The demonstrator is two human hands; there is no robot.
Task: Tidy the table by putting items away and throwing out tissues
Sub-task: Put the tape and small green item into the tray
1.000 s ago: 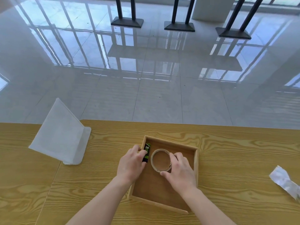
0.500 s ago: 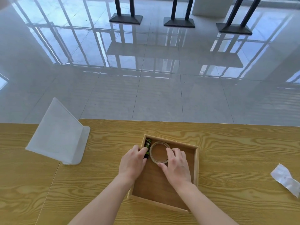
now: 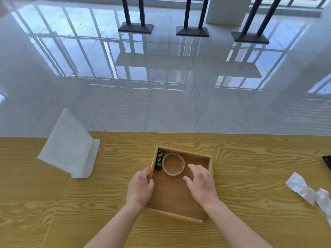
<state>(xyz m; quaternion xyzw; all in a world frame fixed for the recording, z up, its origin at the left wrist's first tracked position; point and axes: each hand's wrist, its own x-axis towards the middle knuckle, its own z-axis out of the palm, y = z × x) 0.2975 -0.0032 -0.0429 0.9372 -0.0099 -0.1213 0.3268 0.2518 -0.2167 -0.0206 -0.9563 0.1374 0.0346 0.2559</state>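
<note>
A shallow wooden tray (image 3: 210, 169) sits on the yellow wood-grain table (image 3: 89, 203). In its far left corner lie a black and green tube (image 3: 159, 159) and, beside it, a roll of clear tape (image 3: 173, 164). My left hand (image 3: 139, 188) rests on the tray's left wall, fingers curled over the edge. My right hand (image 3: 201, 183) hovers over the tray floor just right of the tape roll, fingers spread, holding nothing. A crumpled white tissue (image 3: 311, 191) lies on the table far to the right.
A white plastic sign stand (image 3: 69, 145) stands at the left, near the table's far edge. A dark object (image 3: 327, 162) pokes in at the right border. Beyond the table lie glossy floor tiles and black table bases (image 3: 192, 30).
Both hands have let go of the tube and tape roll and drawn back toward me. The tube and roll now lie in the tray's far left corner.
</note>
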